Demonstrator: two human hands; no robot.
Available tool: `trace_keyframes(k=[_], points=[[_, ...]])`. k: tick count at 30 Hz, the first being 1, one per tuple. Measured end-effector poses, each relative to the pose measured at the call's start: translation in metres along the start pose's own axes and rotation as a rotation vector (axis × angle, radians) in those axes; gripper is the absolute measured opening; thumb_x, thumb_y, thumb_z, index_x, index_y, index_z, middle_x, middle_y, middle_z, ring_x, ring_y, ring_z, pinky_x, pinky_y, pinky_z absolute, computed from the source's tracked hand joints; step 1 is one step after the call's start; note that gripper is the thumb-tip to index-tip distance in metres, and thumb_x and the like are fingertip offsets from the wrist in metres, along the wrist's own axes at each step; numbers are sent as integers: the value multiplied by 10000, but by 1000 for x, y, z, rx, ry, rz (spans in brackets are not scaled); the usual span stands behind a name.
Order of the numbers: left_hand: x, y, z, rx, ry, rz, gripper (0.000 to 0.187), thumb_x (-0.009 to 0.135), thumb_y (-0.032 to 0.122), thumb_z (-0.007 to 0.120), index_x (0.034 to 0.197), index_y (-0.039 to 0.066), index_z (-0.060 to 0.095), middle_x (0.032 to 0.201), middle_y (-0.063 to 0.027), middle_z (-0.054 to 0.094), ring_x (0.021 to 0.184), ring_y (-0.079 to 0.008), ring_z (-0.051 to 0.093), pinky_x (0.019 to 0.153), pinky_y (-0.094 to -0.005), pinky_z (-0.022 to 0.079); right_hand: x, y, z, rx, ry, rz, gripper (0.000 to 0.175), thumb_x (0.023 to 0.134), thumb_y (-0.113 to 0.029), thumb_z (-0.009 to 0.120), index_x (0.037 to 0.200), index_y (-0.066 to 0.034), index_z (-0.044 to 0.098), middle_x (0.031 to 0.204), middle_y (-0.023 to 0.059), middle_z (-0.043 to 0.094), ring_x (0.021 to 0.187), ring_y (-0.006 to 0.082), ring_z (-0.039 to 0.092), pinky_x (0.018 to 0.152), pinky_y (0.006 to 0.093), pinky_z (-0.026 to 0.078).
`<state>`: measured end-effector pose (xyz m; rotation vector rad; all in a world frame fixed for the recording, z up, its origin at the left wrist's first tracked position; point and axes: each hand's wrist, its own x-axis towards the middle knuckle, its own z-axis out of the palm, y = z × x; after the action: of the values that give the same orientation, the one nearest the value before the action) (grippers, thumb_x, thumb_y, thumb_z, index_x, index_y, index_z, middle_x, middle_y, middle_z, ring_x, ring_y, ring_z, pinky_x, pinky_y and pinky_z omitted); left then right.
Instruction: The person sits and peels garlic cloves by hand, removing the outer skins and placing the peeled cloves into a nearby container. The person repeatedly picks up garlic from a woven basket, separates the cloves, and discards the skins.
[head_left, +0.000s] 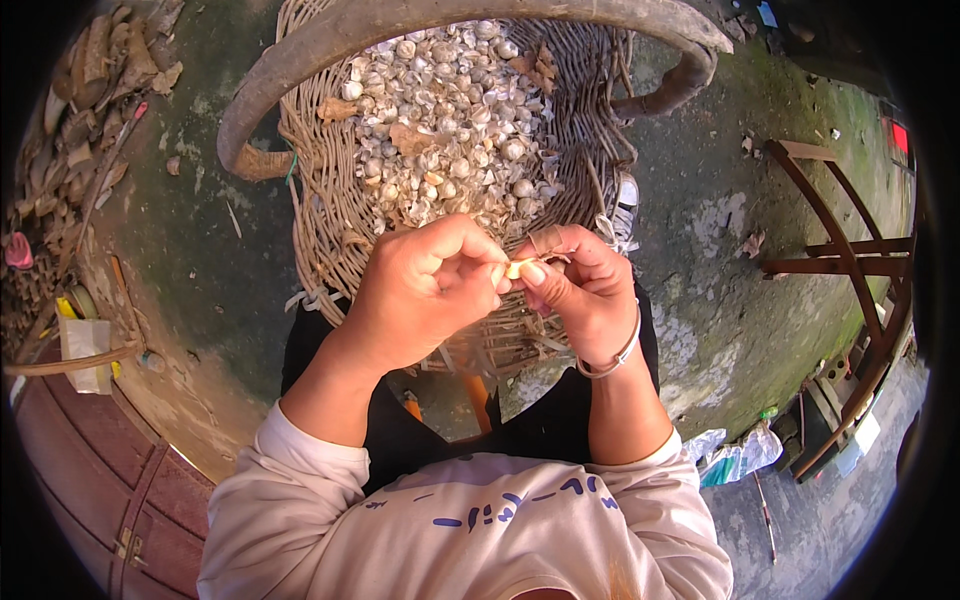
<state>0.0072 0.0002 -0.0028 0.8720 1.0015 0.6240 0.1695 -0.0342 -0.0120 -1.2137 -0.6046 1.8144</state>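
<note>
Between my two hands is a small pale-yellow garlic clove (517, 268), partly peeled by its look. My left hand (431, 289) pinches its left end with thumb and fingertips. My right hand (589, 289) grips the other end between thumb and forefinger, with a bit of dry skin by the fingers. A tan strip wraps the right forefinger, and a silver bangle (624, 358) circles that wrist. Both hands are over the near side of a wicker basket (322, 180), which holds many garlic bulbs (459, 166) and loose papery skins.
A thick bent-wood handle (420, 16) arches across the basket. Firewood (90, 82) is piled at the left, above a reddish-brown door (97, 450). A brown wooden frame (847, 255) stands at the right, with a plastic bag (742, 454) on the floor nearer me.
</note>
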Motion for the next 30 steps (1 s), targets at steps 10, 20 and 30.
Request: trace_keyframes(k=[10, 20, 30], points=[[4, -8, 8, 619, 155, 541, 115, 690, -35, 571, 754, 20, 492, 644, -84, 532, 539, -190, 555, 481, -271, 456, 2, -4, 8, 272, 81, 121, 153, 788, -76, 590, 922, -5, 568, 727, 22, 593, 558, 46, 502, 466, 167, 403], [7, -9, 11, 748, 229, 697, 132, 675, -20, 581, 754, 30, 488, 637, -80, 508, 513, -220, 529, 463, -284, 438, 1, 1, 8, 241, 103, 92, 176, 745, -37, 627, 905, -6, 560, 687, 23, 571, 519, 56, 489, 442, 172, 393], [1, -8, -6, 609, 421, 514, 88, 715, -28, 557, 787, -4, 511, 661, -81, 543, 537, -144, 539, 500, -236, 448, 1, 2, 4, 142, 160, 58, 144, 801, -72, 568, 926, 0, 567, 713, 36, 576, 533, 69, 498, 444, 181, 390]])
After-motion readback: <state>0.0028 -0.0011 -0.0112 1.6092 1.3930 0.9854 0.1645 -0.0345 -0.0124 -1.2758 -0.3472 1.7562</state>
